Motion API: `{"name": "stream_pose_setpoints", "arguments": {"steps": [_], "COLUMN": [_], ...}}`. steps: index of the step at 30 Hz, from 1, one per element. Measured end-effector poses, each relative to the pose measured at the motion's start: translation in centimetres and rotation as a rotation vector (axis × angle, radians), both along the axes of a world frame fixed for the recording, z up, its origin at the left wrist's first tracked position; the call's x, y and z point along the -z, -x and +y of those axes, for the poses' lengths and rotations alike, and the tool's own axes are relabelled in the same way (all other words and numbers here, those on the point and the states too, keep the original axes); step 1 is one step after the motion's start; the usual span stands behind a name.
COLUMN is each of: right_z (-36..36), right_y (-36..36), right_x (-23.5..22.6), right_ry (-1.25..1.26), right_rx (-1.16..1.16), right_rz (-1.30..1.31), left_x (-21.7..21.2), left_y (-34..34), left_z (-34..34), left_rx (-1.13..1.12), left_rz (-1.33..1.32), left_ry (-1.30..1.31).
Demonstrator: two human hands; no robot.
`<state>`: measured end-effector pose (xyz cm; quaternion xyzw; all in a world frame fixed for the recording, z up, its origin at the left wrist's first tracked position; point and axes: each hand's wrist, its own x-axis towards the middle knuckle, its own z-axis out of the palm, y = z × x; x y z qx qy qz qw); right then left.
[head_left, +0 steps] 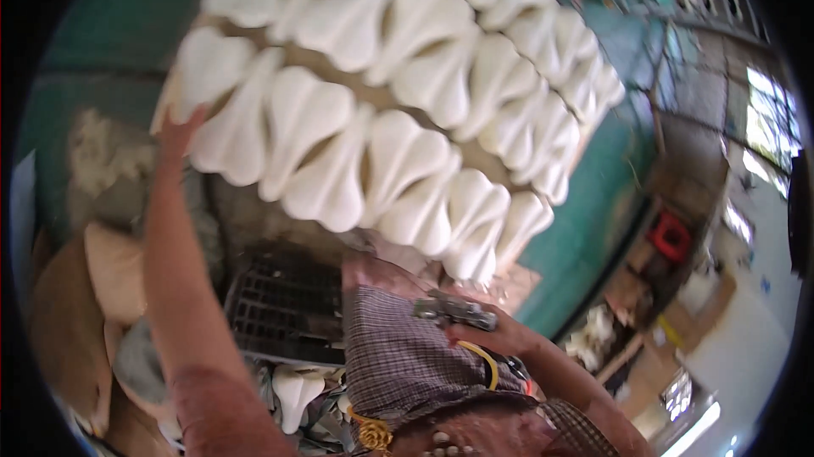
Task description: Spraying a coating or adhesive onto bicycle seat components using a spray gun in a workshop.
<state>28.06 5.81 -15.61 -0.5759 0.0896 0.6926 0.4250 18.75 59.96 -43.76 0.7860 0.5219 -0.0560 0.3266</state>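
Rows of white, saddle-shaped foam pads (309,114) lie close together on a brown board (492,162) in front of me. My left hand (181,133) reaches to the board's left edge, beside the nearest-left pad. Its fingers look spread; blur hides whether they touch the pad or only the board. Lower down, near my body, my right hand (500,334) is wrapped round a metal spray gun (456,313), which points left. A yellow hose (490,362) curves below that hand. The gun is apart from the pads.
Under the board's near side stands a black slatted crate (284,309), with a loose white pad (297,393) below it. Tan foam pieces (114,275) are piled at left. A shelf with a red object (670,235) and boxes runs along the right, past the green floor (572,241).
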Motion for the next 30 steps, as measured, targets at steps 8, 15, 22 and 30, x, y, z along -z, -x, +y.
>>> {"name": "stream_pose_setpoints", "arguments": {"steps": [8,15,22,30], "right_z": [-3.3,-2.8,-3.7,-7.1], "right_y": [1.7,0.0,-0.4,-0.1], "right_x": [4.0,5.1,5.4,5.4], "right_ry": [0.038,0.051,0.050,0.114], "right_rx": [0.035,-0.062,-0.065,-0.014], "right_rz": [-0.004,-0.170,-0.176,-0.236], "left_x": [1.9,2.3,1.4,3.3], "left_y": [-2.9,-3.3,-4.6,-5.9], "left_z": [-6.7,-11.2,-15.3,-20.3], "left_rx": [0.135,0.155,0.200,0.015], "left_rz": [0.115,-0.136,-0.208,-0.231], "left_ry": [-0.305,0.052,-0.012,0.026]}}
